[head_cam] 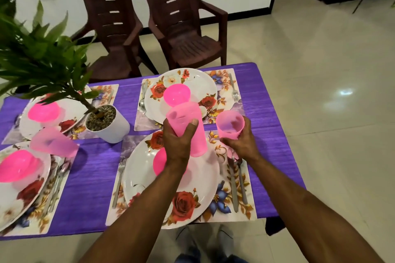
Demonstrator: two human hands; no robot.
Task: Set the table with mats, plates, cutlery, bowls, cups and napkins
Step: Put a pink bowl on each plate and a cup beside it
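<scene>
A table under a purple cloth [96,177] stands on a pale glossy tiled floor [320,70], with two dark brown plastic chairs [171,28] at its far side before a white wall. Four floral mats are laid, each with a rose-patterned plate and a bright pink bowl; the near right plate [171,188] sits on its mat [241,198] with a fork [119,179] to its left and a knife [233,186] and spoon to its right, their long axes running near to far. A potted plant [106,123] in a white pot stands mid-table, leaning left. The left hand [177,141] grips a tall pink tumbler [188,126], possibly several stacked, above the near right plate, thumb on the side nearest the camera; its long axis tilts, mouth toward the far left. The right hand [241,141] holds a single pink cup [229,124] by its lower body, fingers curled round it, upright with its mouth facing up, over the gap between the two right mats. Another pink cup [53,141] stands at the left, between the two left plates.
</scene>
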